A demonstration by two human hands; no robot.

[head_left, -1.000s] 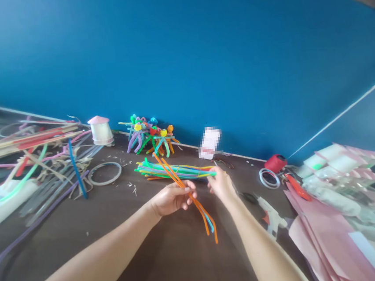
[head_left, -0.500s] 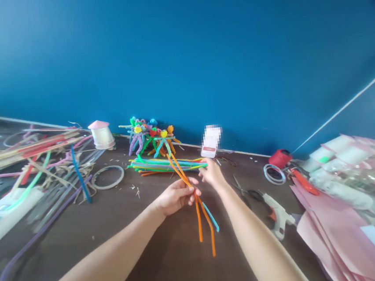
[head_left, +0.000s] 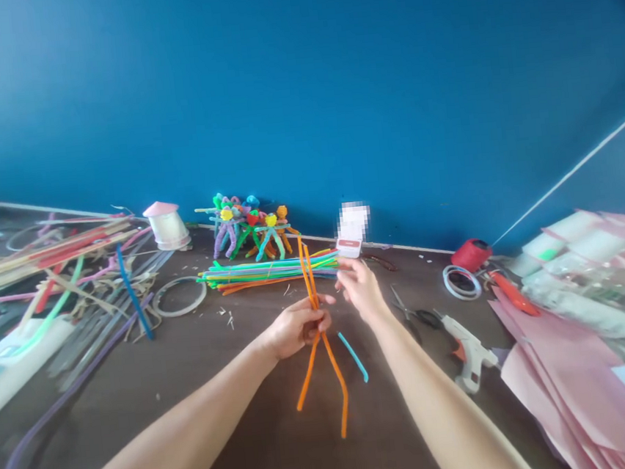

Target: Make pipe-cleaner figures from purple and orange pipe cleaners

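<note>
Our left hand (head_left: 298,328) clamps orange pipe cleaners (head_left: 310,283) upright, their long axis pointing at the multicoloured pipe-cleaner bundle (head_left: 269,270); our right hand (head_left: 360,290), nearer that bundle, hovers just beside, its grip unclear.

- 2 hands (head_left: 298,329)
- 2 orange pipe cleaners (head_left: 310,282) in the left hand
- 1 blue pipe cleaner (head_left: 353,356) just below the hands
- 1 glue gun (head_left: 469,352) right of the hands
- 1 pair of scissors (head_left: 407,312) right of the hands
- 2 tape rolls (head_left: 179,297) one each side of the hands

Bare left forearm (head_left: 166,436), bare right forearm (head_left: 444,399), both smooth and slender, tapering to narrow wrists, left hand (head_left: 297,330), right hand (head_left: 359,290), slim fingers (head_left: 350,279)
</note>
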